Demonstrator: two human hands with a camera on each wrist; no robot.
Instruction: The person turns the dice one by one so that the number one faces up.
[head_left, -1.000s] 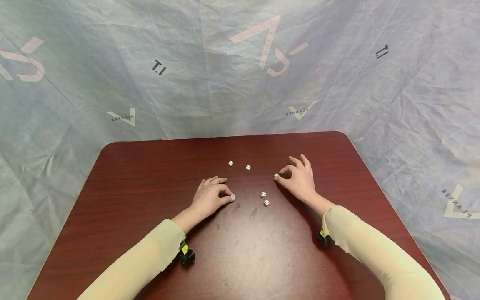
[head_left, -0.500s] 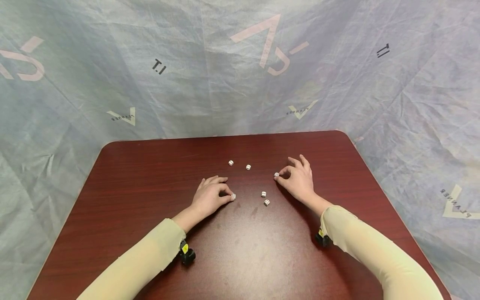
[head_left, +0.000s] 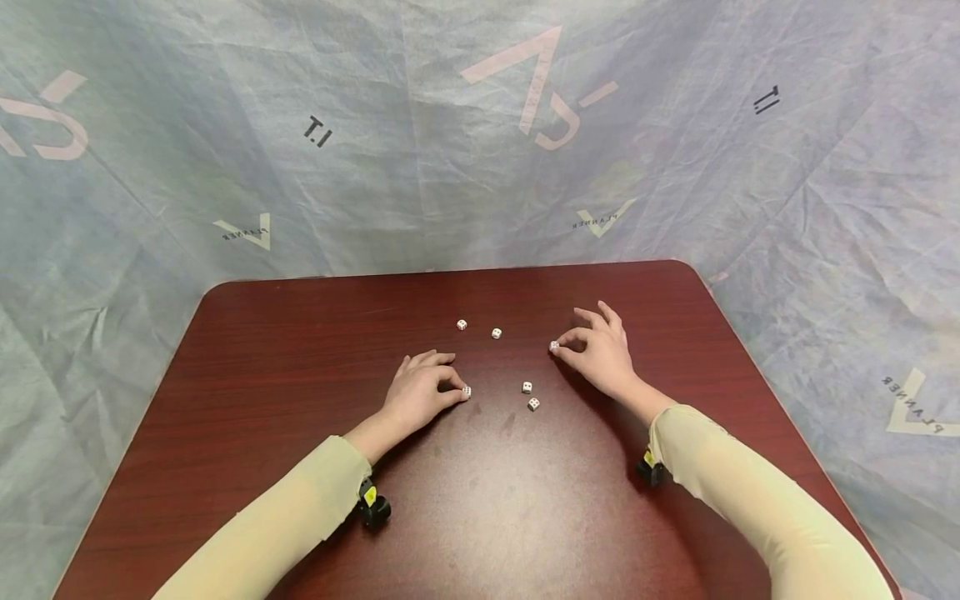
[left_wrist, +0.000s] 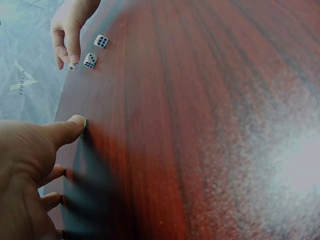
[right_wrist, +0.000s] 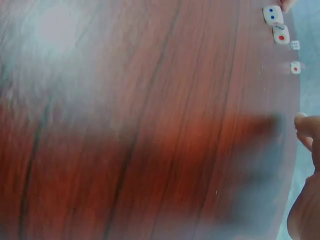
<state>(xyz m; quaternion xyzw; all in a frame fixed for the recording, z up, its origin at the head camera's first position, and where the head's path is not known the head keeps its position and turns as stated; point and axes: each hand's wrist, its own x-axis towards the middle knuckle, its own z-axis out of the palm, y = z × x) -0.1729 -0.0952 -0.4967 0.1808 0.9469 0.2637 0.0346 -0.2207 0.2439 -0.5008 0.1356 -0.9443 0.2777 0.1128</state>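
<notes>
In the head view, my left hand (head_left: 422,392) pinches a white die (head_left: 467,392) between thumb and index finger, low over the table. My right hand (head_left: 600,354) holds another die (head_left: 554,346) by its fingertips, farther back and to the right. Between the hands lie two dice close together, a nearer die (head_left: 533,404) and one just behind it (head_left: 527,387). Farther back rest a die (head_left: 497,333) and another die (head_left: 462,325). The left thumb (left_wrist: 75,127) mostly hides its die in the left wrist view; in the right wrist view the right hand's (right_wrist: 307,160) die is hidden.
The dark red wooden table (head_left: 300,358) has rounded far corners. Grey printed fabric (head_left: 420,167) hangs behind it and along both sides. Small black wrist cameras, the left one (head_left: 373,507) and the right one (head_left: 649,468), sit under the sleeves. Glare brightens the table's front.
My right hand, with its die, has shifted slightly up and to the right in the head view. The left hand keeps its place, and the loose dice stay where they were.
</notes>
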